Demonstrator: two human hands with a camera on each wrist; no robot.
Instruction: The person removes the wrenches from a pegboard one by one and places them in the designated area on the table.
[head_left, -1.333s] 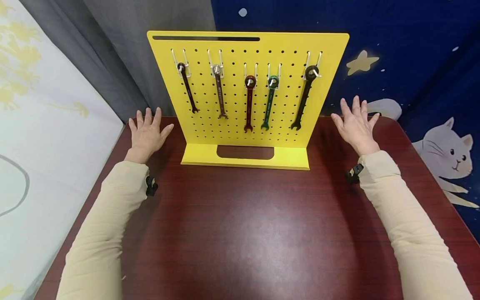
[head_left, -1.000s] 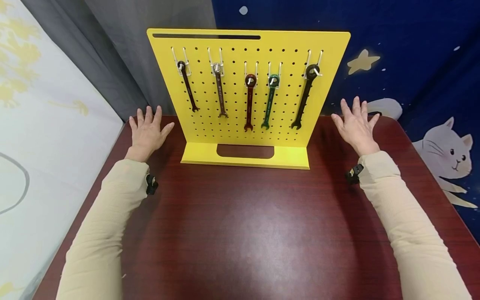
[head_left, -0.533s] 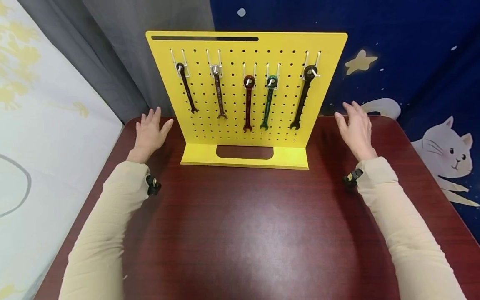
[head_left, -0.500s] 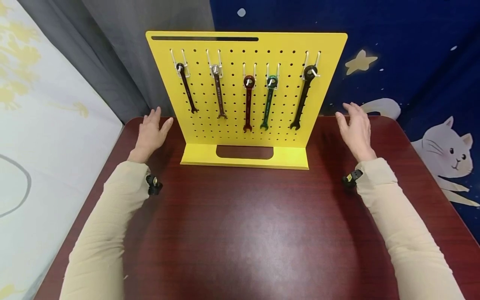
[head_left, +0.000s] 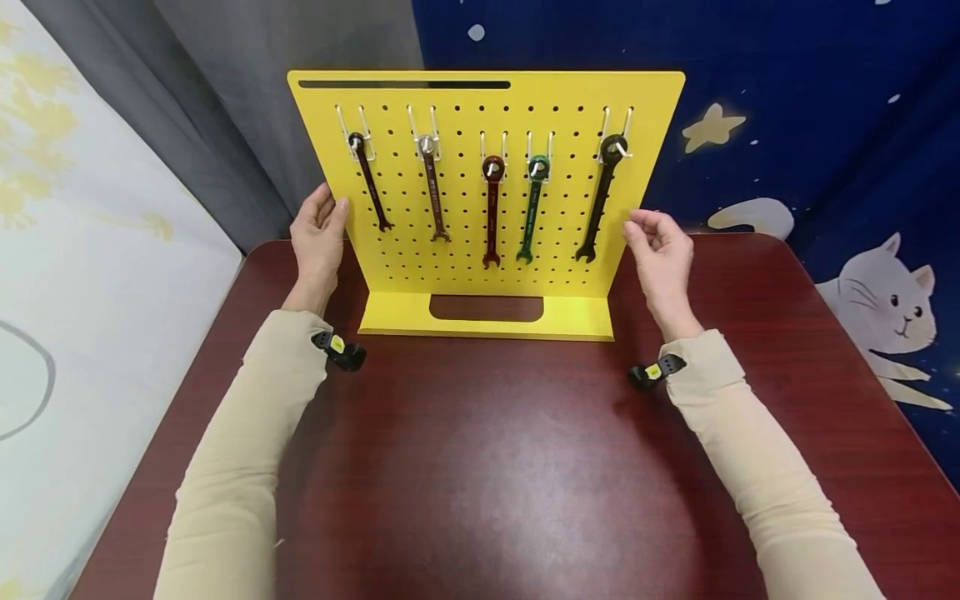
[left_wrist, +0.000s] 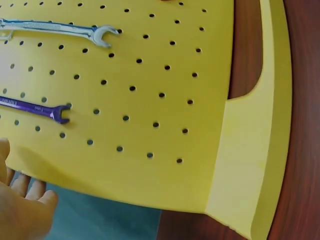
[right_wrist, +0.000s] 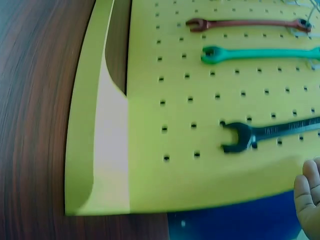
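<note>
A yellow pegboard (head_left: pixel 465 275) stands upright on the table, carrying several hanging wrenches. From left to right are a purple wrench (head_left: pixel 372 187), a silver wrench (head_left: pixel 435 192), a red wrench (head_left: pixel 492 208), a green wrench (head_left: pixel 531 212) and a black wrench (head_left: pixel 597 200). At the board's left edge is my left hand (head_left: pixel 318 242), its fingers bent loosely around the side and its thumb in front. My right hand (head_left: pixel 663 258) is at the right edge, thumb and fingers bent towards it. Firm contact cannot be made out on either side.
White hooks (head_left: pixel 423 121) hold the wrenches up by their ring ends. The board's foot (head_left: pixel 390 315) rests on a dark red table (head_left: pixel 480 450). Grey curtain (head_left: pixel 225 100) and blue curtain (head_left: pixel 787 50) hang behind, and a white patterned sheet (head_left: pixel 112 300) lies to the left.
Both hands have left their spread positions at either side and moved inward to the pegboard's edges, fingers now bent. The pegboard and wrenches keep their places; the head view shifts slightly.
</note>
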